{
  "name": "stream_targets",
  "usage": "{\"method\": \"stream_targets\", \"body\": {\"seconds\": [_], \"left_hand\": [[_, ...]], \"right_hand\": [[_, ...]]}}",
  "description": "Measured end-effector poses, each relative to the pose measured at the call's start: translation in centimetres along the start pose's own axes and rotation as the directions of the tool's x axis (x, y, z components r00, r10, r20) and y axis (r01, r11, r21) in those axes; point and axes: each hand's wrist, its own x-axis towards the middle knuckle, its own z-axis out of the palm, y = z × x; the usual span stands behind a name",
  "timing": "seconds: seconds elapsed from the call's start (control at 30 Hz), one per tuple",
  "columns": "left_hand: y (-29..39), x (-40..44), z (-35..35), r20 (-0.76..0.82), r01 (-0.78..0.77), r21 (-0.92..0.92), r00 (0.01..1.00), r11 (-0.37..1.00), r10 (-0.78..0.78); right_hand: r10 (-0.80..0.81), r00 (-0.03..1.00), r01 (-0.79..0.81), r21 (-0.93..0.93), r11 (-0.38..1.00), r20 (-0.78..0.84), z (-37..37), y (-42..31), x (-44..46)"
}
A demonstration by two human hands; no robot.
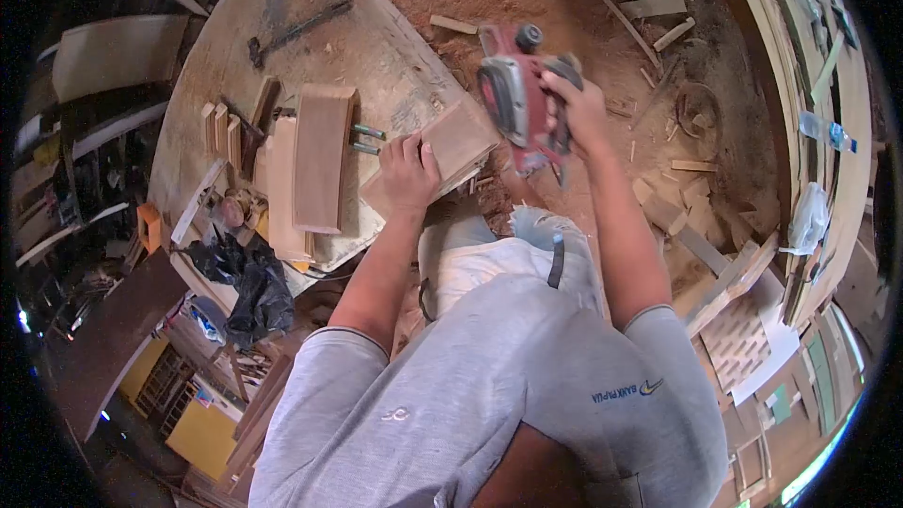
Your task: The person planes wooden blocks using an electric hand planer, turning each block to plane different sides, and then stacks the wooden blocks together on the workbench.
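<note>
Closest by, the person's grey shirt (451, 357) and pale jeans (461, 268) face the near edge of a worn worktable (315, 61). At that table's right-hand corner lies a flat wooden board (461, 139), and the left hand (409, 171) rests on the end of it nearer the body, fingers laid over its top face; I cannot tell whether they grip its edge. Just beyond the same corner, the right hand (576, 113) is closed around the handle of a red and grey belt sander (522, 103), slightly blurred, which sits right beside the board's outer end; whether the two touch is unclear. Left of the left hand, a reddish-brown panel (323, 160) lies partly over a paler board (279, 169) toward the near edge, with two greenish rods (371, 132) showing from its right side. A crumpled black plastic bag (259, 296) hangs about the table's near left corner. Along the left edge stand several short wood pieces (221, 132), and farther up the tabletop lies a hammer (306, 28). Past the right edge, offcuts (657, 7) are scattered over a sawdust-covered floor (593, 28).
</note>
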Motion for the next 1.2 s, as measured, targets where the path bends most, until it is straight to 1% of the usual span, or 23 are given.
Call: {"method": "stream_targets", "body": {"seconds": [0.07, 0.13, 0.17, 0.27, 0.37, 0.47, 0.57, 0.67, 0.97, 1.07, 1.2], "left_hand": [[-0.1, 0.1, 0.1, -0.004, -0.006, -0.007, 1.0, 1.0, 0.006], [-0.1, 0.3, 0.2, -0.005, -0.009, 0.001, 1.0, 1.0, 0.009], [0.0, 0.3, 0.1, -0.005, -0.013, 0.005, 1.0, 1.0, 0.013], [-0.4, 0.2, 0.5, -0.032, -0.037, 0.018, 0.999, 0.999, 0.038], [-0.4, 0.2, 0.4, -0.011, -0.037, 0.012, 0.999, 0.999, 0.038], [-0.5, 0.1, 0.5, -0.01, -0.063, 0.013, 0.998, 0.998, 0.063], [-0.6, 0.2, 0.5, -0.004, -0.075, 0.014, 0.997, 0.997, 0.075], [-0.7, 0.3, 0.5, 0.002, -0.086, 0.012, 0.996, 0.996, 0.086], [-0.7, 0.3, 0.4, 0.02, -0.085, -0.016, 0.996, 0.996, 0.085], [-0.6, 0.3, 0.4, 0.007, -0.085, 0.0, 0.996, 0.996, 0.085], [-0.5, 0.2, 0.4, 0.03, -0.058, 0.016, 0.998, 0.998, 0.058]], "right_hand": [[0.01, 1.0, -0.007, -0.137, 0.991, 0.021, -2.6, 1.3, -2.5], [0.075, 0.995, -0.055, -0.25, 0.967, 0.07, -4.4, 1.9, -5.1], [0.11, 0.99, -0.078, -0.306, 0.949, 0.089, -4.9, 2.1, -6.3], [0.168, 0.965, -0.066, -0.431, 0.9, 0.202, -4.9, 1.8, -8.9], [0.204, 0.956, -0.132, -0.312, 0.941, 0.212, -4.0, 3.8, -9.5], [0.187, 0.967, -0.14, -0.253, 0.957, 0.174, -2.4, 4.2, -8.8], [0.205, 0.961, -0.154, -0.259, 0.954, 0.187, -1.1, 3.5, -6.6], [0.168, 0.963, -0.1, -0.299, 0.949, 0.21, 0.1, 2.4, -5.0], [0.088, 0.985, -0.055, -0.212, 0.976, 0.148, 3.7, -0.2, -2.0], [0.076, 0.984, -0.033, -0.255, 0.966, 0.16, 4.3, -1.0, -0.9], [0.062, 0.989, -0.022, -0.283, 0.959, 0.134, 4.6, -0.9, -0.1]]}}
